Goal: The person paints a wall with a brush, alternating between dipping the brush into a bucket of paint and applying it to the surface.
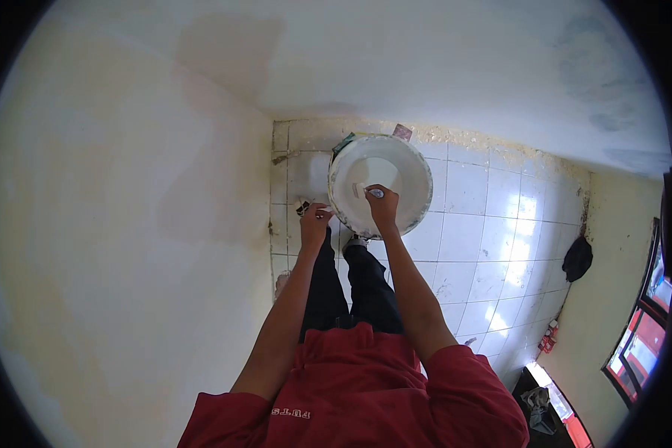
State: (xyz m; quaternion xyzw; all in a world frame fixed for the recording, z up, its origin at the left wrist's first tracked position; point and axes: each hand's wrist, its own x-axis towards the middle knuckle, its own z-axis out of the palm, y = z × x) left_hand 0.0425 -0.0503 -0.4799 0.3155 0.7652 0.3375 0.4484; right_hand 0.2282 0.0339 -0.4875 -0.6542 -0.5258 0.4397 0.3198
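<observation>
Bucket (407, 175) on white tiled floor (478, 224); right hand (383, 207) grips tool, perhaps scraper (367, 191); left hand (315, 222) clenched

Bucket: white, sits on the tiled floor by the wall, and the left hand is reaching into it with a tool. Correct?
Wrong hand. The head view shows the right hand reaching into the white bucket with a tool; the left hand is outside the rim. The bucket sits on the tiled floor by the wall.

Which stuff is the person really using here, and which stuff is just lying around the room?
In use:
- white paint bucket
- small tool, unclear what, in the right hand over the bucket
- left hand gripping a small dark thing, too small to name

Lying about:
- black cloth by the far wall
- red object on the tiled floor
</observation>
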